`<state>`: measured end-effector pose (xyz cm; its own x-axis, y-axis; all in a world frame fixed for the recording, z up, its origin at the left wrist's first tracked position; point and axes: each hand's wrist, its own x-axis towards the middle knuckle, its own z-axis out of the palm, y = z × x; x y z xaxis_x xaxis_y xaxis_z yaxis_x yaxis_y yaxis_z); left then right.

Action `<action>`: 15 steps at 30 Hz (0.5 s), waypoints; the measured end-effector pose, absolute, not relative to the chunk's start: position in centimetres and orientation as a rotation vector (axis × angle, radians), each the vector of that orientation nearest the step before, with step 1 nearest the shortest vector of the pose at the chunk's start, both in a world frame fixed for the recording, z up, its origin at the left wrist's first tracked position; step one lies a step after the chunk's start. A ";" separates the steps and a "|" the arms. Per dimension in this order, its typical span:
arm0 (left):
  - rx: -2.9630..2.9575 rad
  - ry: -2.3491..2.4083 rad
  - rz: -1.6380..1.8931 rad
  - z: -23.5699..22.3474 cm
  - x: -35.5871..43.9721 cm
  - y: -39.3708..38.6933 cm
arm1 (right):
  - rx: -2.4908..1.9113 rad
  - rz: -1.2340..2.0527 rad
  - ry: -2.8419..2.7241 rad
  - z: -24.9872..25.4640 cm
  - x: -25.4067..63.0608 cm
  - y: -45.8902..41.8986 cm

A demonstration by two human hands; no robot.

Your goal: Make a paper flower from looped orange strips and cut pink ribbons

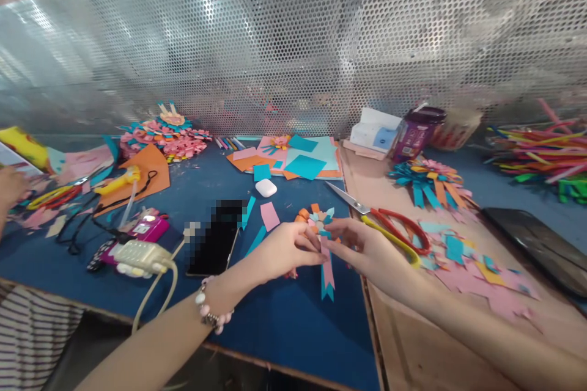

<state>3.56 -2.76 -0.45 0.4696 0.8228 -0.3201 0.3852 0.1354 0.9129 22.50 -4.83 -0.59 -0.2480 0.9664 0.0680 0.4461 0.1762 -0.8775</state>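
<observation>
A paper flower [316,214] in orange, pale blue and teal is between my two hands over the blue table. Pink and teal paper tails [327,278] with notched ends hang from it towards me. My left hand [291,247] has its fingers pinched at the flower's near left side, a beaded bracelet on its wrist. From the right, my right hand [360,243] closes thumb and fingers on the flower near the top of the tails. Fingers hide part of the flower. Scissors [389,223] with red and yellow handles lie just beyond my right hand.
A phone [215,238], a power strip [142,256] and a yellow glue gun [119,182] with cords are on the left. Paper sheets [305,165] and a pile of paper flowers [165,137] stand behind. Right are paper scraps [486,281] and another phone [536,247]. A co-worker's hand [10,189] shows far left.
</observation>
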 end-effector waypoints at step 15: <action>1.542 1.093 0.257 -0.6 3.9 -2.8 | -1.294 1.409 -1.585 -2.1 22.5 -5.3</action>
<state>3.87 -2.80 -0.63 0.5393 0.7433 -0.3959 0.4887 0.1067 0.8659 22.46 -5.30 -2.06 -0.3059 0.9418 -0.1393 0.2490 -0.0621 -0.9665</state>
